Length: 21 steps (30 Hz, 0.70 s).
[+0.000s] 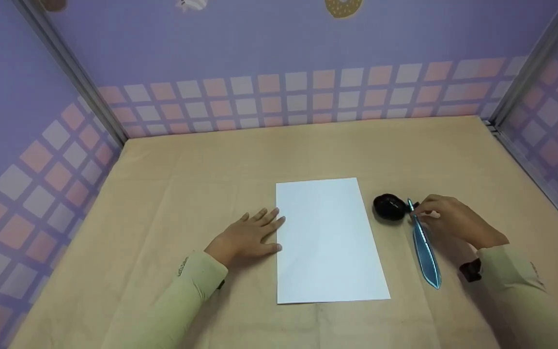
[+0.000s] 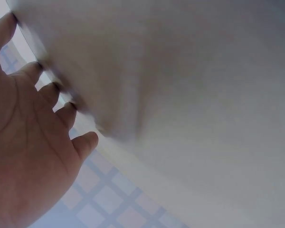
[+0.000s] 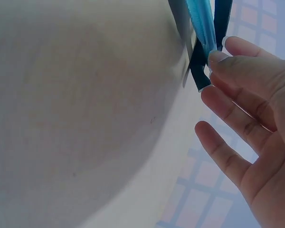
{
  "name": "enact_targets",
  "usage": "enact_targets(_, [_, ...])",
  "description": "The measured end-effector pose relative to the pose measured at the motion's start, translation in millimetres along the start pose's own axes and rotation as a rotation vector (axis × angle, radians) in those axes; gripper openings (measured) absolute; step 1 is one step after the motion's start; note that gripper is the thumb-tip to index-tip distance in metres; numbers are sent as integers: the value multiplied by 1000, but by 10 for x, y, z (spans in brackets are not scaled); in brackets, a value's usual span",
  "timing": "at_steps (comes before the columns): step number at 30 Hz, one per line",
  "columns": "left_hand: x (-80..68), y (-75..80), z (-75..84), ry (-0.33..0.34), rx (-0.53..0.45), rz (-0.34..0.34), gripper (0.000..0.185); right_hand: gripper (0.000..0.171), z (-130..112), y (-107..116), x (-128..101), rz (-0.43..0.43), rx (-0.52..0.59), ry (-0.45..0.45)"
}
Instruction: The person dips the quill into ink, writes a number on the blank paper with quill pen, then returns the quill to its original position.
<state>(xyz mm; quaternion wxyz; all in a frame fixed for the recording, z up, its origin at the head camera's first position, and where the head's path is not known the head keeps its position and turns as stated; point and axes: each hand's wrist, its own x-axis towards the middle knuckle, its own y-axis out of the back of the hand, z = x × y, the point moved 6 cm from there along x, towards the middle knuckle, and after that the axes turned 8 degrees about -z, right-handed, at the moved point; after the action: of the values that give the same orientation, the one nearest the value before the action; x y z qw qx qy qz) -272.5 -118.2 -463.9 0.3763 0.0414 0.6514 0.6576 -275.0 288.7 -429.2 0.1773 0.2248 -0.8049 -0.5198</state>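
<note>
A white sheet of paper (image 1: pixel 327 242) lies flat on the cloth-covered table. My left hand (image 1: pixel 245 237) rests at its left edge with fingers spread, the fingertips on or beside the edge; the left wrist view shows the same spread palm (image 2: pixel 28 137). Right of the sheet, my right hand (image 1: pixel 453 218) pinches a slim, shiny blue feather-shaped object (image 1: pixel 425 254) near its narrow far end. Thumb and fingers meet on this blue piece (image 3: pixel 203 21) in the right wrist view, by dark strips. A glossy black rounded object (image 1: pixel 389 207) with a short neck sits just left of those fingers.
Beige cloth (image 1: pixel 201 179) covers the table, with faint creases. Behind it stands a purple wall (image 1: pixel 269 43) with pink and white squares, and similar panels flank both sides. Metal posts (image 1: pixel 66 63) mark the back corners.
</note>
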Motion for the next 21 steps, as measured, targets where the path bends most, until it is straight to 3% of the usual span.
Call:
enact_targets(7, [-20,12,12,-13,-9,15,73,25,-29,3,8,31,-2,66])
enact_targets(15, [8,5,4,-4,-1,23,73,26,-4,-36,38,-37,-20,-28])
enact_targets(21, [5,0,9,-3,-8,19,73,27,-29,-71,52,-28,-84,13])
